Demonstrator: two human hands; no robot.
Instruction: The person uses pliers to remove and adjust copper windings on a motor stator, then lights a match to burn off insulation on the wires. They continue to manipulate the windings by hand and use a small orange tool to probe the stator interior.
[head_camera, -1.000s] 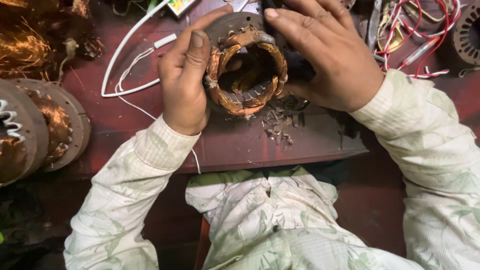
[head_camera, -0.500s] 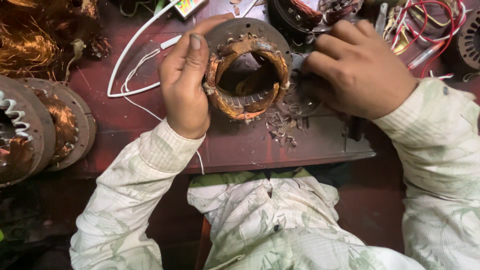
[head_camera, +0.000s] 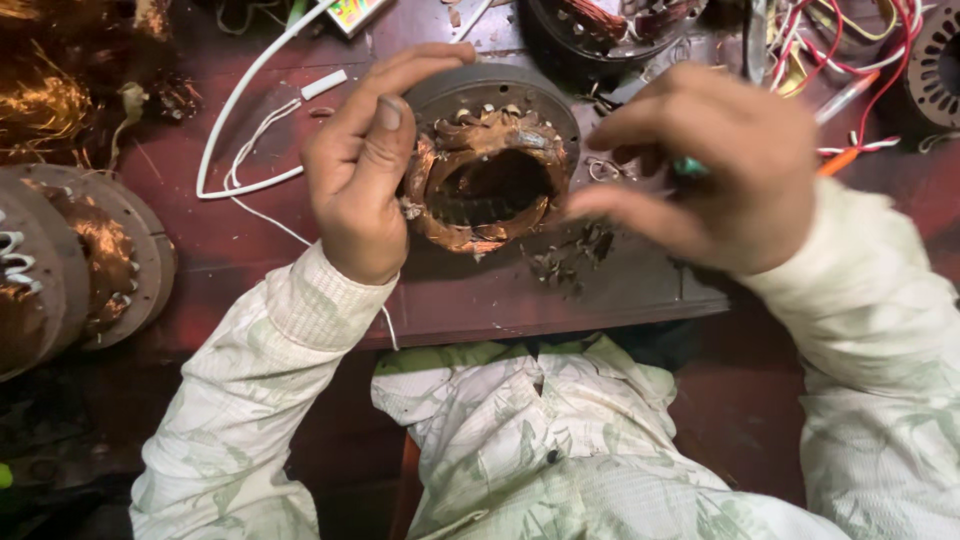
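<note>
A person in a pale patterned shirt worked at a dark red desk (head_camera: 250, 250), head camera looking down on two bare hands. The left hand (head_camera: 365, 170) cupped the left side of a round motor coil (head_camera: 490, 180) with copper windings, its grip closed on the coil's rim, thumb laid along the near-left edge and fingers curled over the far edge. The coil sat at the middle of the desk, on a flat grey plate (head_camera: 600, 285). The right hand (head_camera: 715, 165), blurred, hovered just right of the coil, its grip pinched around a small green-tipped tool (head_camera: 688, 166); whether the forefinger touched the coil could not be told. A scatter of wire scraps (head_camera: 570, 255) lay near the coil's right edge. Two more wound discs (head_camera: 95, 255) lay overlapped at the left edge. One white cord (head_camera: 240, 150) looped across the far left. A tangle of red wires (head_camera: 860, 50) lay at the far right.
</note>
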